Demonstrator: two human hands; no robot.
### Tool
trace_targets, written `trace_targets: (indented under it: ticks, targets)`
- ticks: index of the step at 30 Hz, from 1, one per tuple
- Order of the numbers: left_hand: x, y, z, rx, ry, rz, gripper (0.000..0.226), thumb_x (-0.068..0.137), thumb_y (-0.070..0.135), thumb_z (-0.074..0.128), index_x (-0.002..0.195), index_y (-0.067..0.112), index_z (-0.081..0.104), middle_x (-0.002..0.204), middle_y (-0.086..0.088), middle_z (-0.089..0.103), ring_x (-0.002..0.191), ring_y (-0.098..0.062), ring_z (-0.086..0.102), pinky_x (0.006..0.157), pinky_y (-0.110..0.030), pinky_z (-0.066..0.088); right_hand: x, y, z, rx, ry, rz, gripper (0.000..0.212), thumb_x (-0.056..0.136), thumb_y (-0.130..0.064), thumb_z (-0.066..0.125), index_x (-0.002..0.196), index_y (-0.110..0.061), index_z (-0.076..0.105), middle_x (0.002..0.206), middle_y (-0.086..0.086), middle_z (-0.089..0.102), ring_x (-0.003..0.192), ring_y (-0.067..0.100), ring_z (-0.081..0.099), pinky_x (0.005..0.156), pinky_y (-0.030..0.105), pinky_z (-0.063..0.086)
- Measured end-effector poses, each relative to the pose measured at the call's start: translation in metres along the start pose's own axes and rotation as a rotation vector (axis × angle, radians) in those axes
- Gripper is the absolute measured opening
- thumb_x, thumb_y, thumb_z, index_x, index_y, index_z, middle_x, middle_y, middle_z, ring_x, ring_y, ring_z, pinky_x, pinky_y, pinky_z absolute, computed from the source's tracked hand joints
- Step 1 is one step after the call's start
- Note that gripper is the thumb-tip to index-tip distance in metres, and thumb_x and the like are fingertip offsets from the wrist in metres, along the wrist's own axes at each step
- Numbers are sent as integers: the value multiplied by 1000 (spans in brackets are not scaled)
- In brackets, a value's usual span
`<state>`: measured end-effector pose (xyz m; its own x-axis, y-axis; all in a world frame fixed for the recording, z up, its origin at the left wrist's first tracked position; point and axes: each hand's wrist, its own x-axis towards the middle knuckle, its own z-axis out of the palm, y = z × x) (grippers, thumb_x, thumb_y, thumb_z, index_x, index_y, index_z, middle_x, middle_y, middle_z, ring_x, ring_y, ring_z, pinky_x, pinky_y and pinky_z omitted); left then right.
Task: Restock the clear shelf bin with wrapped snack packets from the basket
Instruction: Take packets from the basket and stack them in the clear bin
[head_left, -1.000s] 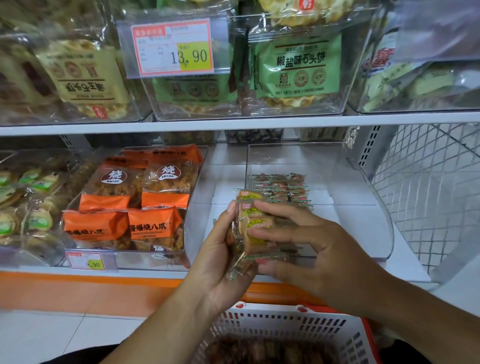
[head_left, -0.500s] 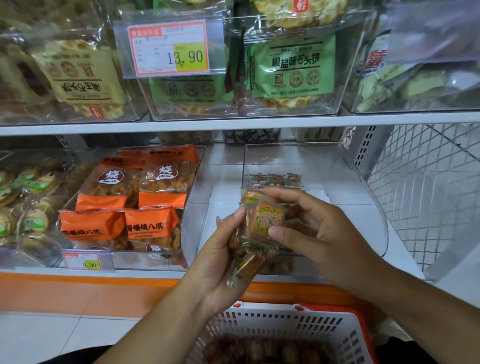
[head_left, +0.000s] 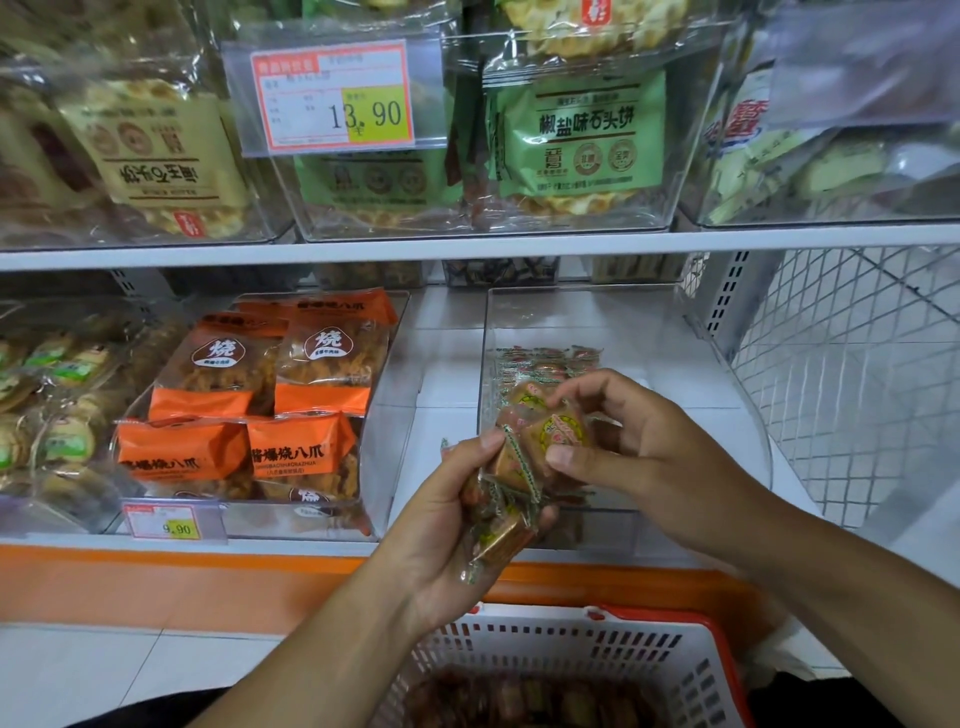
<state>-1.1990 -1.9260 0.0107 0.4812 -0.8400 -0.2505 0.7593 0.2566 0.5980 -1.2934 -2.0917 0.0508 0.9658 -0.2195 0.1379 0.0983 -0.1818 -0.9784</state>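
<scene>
My left hand (head_left: 447, 525) grips a bunch of small wrapped snack packets (head_left: 501, 525) just in front of the clear shelf bin (head_left: 691, 374). My right hand (head_left: 639, 441) pinches one brown packet with a yellow-green label (head_left: 553, 434) at the top of that bunch. A short row of the same packets (head_left: 545, 361) lies on the bin's floor toward the back. Below my hands stands the white basket with a red rim (head_left: 597, 654), with more brown packets (head_left: 524, 701) inside it.
Left of the bin, another clear bin holds orange snack bags (head_left: 260, 400) behind a 9.90 price tag (head_left: 166, 522). The upper shelf (head_left: 467, 247) carries bins of green and beige cookie bags. A white wire mesh panel (head_left: 852, 374) closes the shelf's right end.
My right hand has gone from covering the bunch to pinching a single packet and lifting it up and to the right. My left hand has stayed almost in place.
</scene>
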Motion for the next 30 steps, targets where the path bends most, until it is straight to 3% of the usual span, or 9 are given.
trace_targets:
  ticks: [2,5,8,13,19,23,27,30]
  targets:
    - [0,-1,0,17,-1,-18,34,74,26,80,102,7,80,104,-16,76,86,-25,76,62,-35,62,2,1,-4,-4,-7,24,35,75,-26,81,105,-38,68,105,-7,70,99,15,71,82,31,59]
    - [-1,-1,0,30,-31,-40,46,67,25,91,107,7,79,108,-17,75,89,-25,75,64,-36,63,6,4,-8,154,-10,110,69,63,-22,89,126,-36,63,106,0,70,106,22,69,93,38,57]
    - [-1,1,0,43,-74,-47,56,64,23,95,115,9,77,113,-17,74,93,-26,74,66,-36,63,7,5,-12,329,-77,231,91,54,-17,92,137,-25,57,109,0,74,110,20,70,93,31,58]
    - [-2,-3,1,58,-78,-44,52,65,23,95,114,14,78,117,-16,73,93,-25,74,66,-38,62,9,0,-24,269,-160,333,84,55,-9,91,134,-17,63,121,6,73,114,18,69,91,26,57]
    - [1,-4,1,68,42,-69,59,59,27,98,111,7,78,121,-22,71,96,-28,72,67,-36,62,8,0,-25,-26,-124,114,59,70,-17,85,125,-31,70,114,-10,75,105,0,69,82,11,52]
    - [-2,-2,3,54,42,-88,54,61,28,98,107,7,79,118,-23,71,95,-29,72,66,-37,63,8,-1,-22,-142,-158,4,51,75,-23,82,124,-31,70,121,-13,72,115,5,66,96,24,54]
    - [-3,0,3,22,22,-88,44,73,28,88,111,7,78,122,-22,70,101,-29,70,65,-36,62,10,1,-21,-66,-87,-33,28,75,-29,83,100,-31,70,115,1,74,109,17,69,92,35,58]
    - [-3,1,5,-35,-8,-58,41,77,26,83,113,7,77,120,-22,70,97,-29,72,64,-36,63,10,5,-14,17,12,-20,24,69,-33,85,77,-26,63,112,-2,76,101,13,72,79,26,59]
